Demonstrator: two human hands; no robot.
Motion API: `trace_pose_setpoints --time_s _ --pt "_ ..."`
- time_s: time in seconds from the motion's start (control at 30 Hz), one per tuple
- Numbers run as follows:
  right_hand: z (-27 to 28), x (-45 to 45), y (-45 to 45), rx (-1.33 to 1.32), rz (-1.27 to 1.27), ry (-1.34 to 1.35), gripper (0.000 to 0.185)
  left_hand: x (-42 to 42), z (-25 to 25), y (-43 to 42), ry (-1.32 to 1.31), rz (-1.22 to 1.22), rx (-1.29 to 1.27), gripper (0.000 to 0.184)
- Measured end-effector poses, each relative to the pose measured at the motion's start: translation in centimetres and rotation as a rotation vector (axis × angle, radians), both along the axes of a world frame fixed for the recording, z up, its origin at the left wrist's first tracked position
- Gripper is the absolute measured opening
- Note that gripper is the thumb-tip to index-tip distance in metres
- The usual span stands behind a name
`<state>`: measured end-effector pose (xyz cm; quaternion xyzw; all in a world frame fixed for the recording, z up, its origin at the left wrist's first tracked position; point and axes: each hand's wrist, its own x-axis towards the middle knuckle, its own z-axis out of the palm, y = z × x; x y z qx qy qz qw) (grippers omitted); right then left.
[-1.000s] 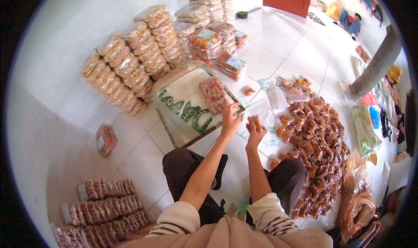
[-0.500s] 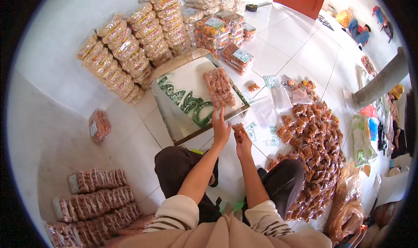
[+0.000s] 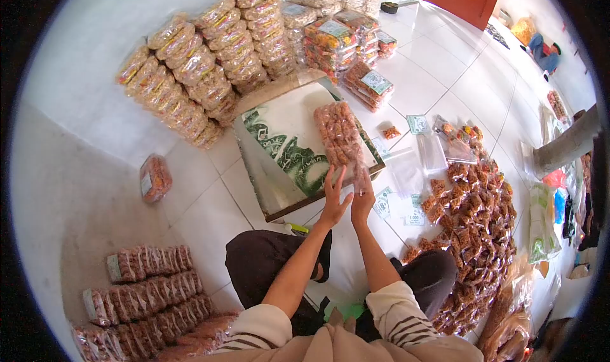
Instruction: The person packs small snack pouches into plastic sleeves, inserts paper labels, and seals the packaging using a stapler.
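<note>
A long clear plastic bag (image 3: 338,133) packed with small brown snack packets lies on a low box (image 3: 270,200) with a white and green-printed top. Its near end hangs over the box's front edge. My left hand (image 3: 335,203) touches the bag's near end from the left, fingers and thumb spread apart. My right hand (image 3: 363,204) is at the same end, on the right, with its fingers closed. The plastic and the hand itself hide what those fingers hold.
A large heap of small snack packets (image 3: 473,235) covers the floor at right. Printed labels (image 3: 414,216) and flat clear bags (image 3: 406,171) lie beside the box. Stacked snack bags (image 3: 203,76) line the wall, and filled packs (image 3: 149,292) sit lower left.
My right hand has moved up to the bag's near end; the small snack packet it held is now out of sight. My left hand stays at the bag. The camera view has shifted slightly.
</note>
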<state>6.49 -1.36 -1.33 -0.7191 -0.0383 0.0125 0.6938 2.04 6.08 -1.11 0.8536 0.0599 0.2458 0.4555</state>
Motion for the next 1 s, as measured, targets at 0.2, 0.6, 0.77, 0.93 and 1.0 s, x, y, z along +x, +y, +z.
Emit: trace_pose_setpoints --time_s 0.2,0.6,0.77,0.93,1.0 --pt "-1.4 1.0 1.4 -0.211 -0.083 -0.225 0.040 3.3 -1.5 3.1 -0.190 0.244 -0.444 0.054" --pt "-2.3 4.4 5.6 0.239 -0.028 -0.130 0.035 10.4 -3.2 5.8 -0.119 0.244 -0.373 0.053" --pt "-0.9 4.0 4.8 -0.037 -0.029 -0.273 0.034 9.6 -1.6 5.2 -0.037 0.262 -0.344 0.051" --pt "-1.1 2.8 2.8 -0.321 -0.048 -0.394 0.047 8.7 -2.4 3.6 -0.129 0.334 -0.272 0.045" --pt "-1.2 2.7 2.4 -0.233 0.004 -0.271 0.052 8.1 -2.7 3.0 -0.110 0.349 -0.280 0.045"
